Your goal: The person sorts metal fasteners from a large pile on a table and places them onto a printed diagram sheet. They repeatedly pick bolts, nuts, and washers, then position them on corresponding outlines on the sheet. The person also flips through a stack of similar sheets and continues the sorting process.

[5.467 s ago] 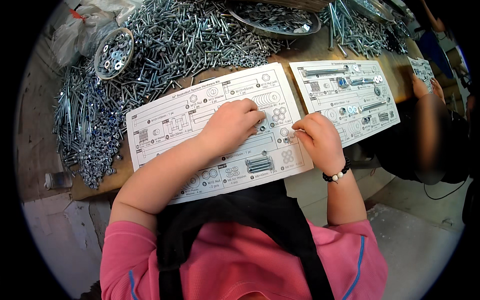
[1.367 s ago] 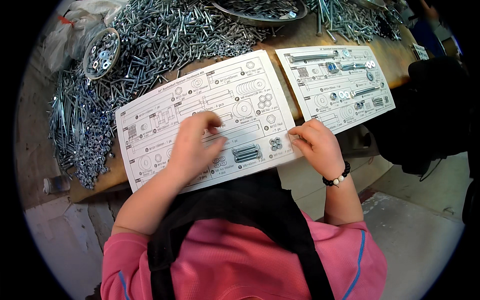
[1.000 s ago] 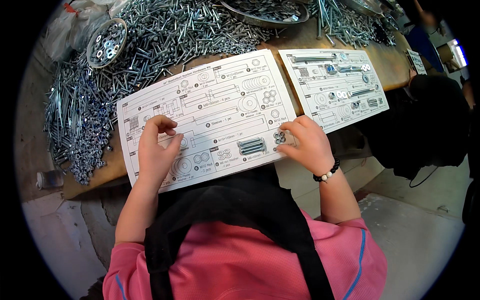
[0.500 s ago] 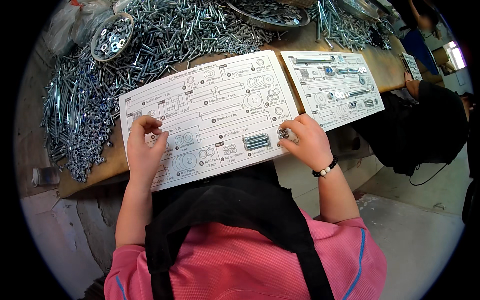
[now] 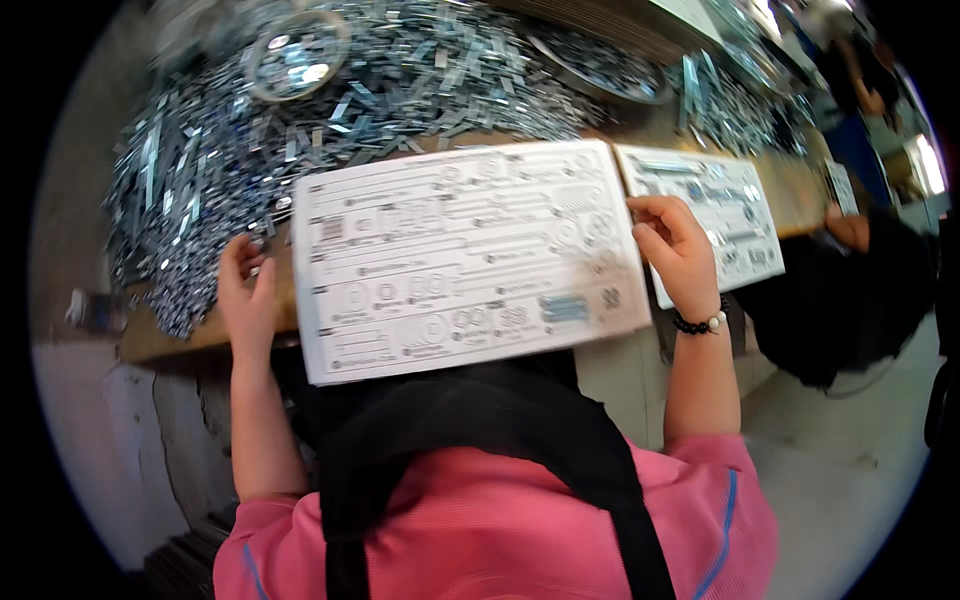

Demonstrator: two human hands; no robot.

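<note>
Fingers (image 5: pixel 236 262) of the left hand (image 5: pixel 247 310) are parted, with a gap between thumb and forefinger; no held piece can be made out there. This hand is just left of a large printed card (image 5: pixel 400 310), beside the near edge of a heap of nuts (image 5: pixel 180 310). Fingers of the right hand (image 5: pixel 688 268) are loosely bent, tips near together, at the card's right edge — whether they touch it or pinch anything, I cannot tell.

The card is between the two hands, its long axis running left to right and rising slightly toward the right. It lies rightward of the left fingers and leftward of the right ones; the right hand is nearer. On its lower right part sits a blurred bundle of bolts (image 5: pixel 564 308), below and left of the right fingers. Beside that is a small dark cluster, too blurred to identify.

Beyond the card, a broad heap of bolts (image 5: pixel 430 80) covers much of the tabletop (image 5: pixel 805 195), with a round dish (image 5: pixel 345 45) to the upper left. Right of the card lies a second card (image 5: pixel 770 255), and farther right, a co-worker's hand (image 5: pixel 848 230).
</note>
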